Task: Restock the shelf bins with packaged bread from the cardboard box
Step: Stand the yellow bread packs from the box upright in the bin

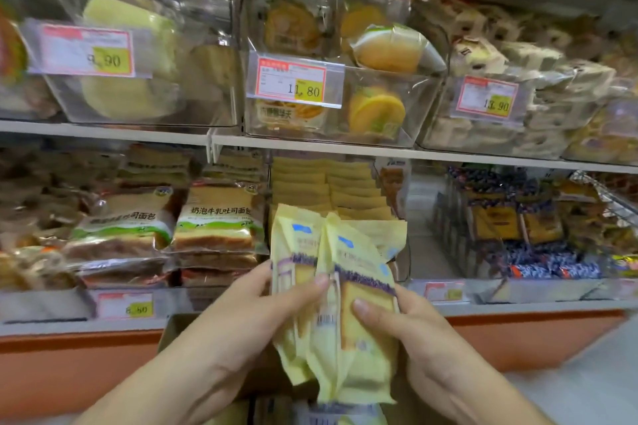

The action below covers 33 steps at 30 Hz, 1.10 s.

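Observation:
Both hands hold a small stack of pale yellow bread packs (348,290) upright in front of the lower shelf. My left hand (241,314) grips the stack from the left, its thumb across the front pack. From the right, my right hand (411,328) grips it with the thumb on the clear window that shows a cake slice. Directly behind the packs is a shelf slot (328,183) filled with more of the same yellow packs. The cardboard box (179,328) shows below my hands, mostly hidden by them and the packs.
Toast loaf packs (217,221) fill the lower shelf at left. Dark blue packs (518,217) stand at right. The upper shelf carries clear bins (397,107) of round buns with price tags. An orange base panel (538,335) runs below the shelf.

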Each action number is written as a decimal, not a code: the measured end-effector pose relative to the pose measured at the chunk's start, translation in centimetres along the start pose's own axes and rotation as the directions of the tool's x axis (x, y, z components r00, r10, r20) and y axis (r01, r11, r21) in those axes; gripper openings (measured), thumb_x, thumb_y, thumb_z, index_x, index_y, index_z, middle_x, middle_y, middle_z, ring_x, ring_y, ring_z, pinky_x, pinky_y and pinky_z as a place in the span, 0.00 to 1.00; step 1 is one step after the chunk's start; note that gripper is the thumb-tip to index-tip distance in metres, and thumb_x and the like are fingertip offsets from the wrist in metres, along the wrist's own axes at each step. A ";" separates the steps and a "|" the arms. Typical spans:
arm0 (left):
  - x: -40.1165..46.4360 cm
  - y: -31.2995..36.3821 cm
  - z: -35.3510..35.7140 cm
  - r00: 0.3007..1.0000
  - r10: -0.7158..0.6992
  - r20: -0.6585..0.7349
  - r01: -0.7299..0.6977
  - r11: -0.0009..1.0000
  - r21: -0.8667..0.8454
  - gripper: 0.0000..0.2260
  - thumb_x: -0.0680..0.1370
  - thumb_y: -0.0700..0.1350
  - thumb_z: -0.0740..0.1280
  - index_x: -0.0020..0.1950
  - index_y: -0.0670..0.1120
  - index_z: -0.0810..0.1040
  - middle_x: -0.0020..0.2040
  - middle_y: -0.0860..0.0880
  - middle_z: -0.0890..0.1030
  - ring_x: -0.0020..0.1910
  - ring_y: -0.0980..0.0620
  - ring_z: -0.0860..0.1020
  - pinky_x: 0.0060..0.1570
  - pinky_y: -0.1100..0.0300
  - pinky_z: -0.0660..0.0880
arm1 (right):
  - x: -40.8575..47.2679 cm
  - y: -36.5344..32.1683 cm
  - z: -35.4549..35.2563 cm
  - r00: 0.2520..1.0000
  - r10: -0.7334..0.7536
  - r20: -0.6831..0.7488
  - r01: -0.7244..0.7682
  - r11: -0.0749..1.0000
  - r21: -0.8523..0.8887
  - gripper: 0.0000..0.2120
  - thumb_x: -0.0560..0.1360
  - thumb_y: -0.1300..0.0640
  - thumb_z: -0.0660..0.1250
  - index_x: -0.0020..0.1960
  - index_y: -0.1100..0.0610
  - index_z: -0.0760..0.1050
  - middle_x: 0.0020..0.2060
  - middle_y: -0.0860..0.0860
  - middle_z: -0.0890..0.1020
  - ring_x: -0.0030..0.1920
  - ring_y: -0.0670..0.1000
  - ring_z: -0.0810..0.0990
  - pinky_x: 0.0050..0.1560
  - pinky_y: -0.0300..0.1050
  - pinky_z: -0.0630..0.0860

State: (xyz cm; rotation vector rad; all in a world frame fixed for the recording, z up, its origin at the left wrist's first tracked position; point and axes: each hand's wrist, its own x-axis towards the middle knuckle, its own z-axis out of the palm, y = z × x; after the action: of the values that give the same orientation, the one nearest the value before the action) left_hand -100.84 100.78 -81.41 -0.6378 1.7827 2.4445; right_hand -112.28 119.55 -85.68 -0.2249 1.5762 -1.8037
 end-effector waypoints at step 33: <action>16.1 8.9 -0.8 0.824 0.477 -0.306 0.070 0.450 0.890 0.19 0.80 0.53 0.72 0.67 0.50 0.73 0.60 0.51 0.77 0.49 0.52 0.76 0.47 0.59 0.73 | 18.7 -12.3 -5.1 0.917 -0.326 -0.229 0.083 0.718 -0.691 0.20 0.75 0.49 0.75 0.65 0.53 0.78 0.57 0.52 0.84 0.56 0.53 0.82 0.49 0.46 0.81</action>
State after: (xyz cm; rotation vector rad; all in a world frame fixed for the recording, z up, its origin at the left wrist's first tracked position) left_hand -117.73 93.86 -79.29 -1.0081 3.0885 1.0049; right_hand -133.57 112.14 -81.55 -0.4636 2.5188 -1.3881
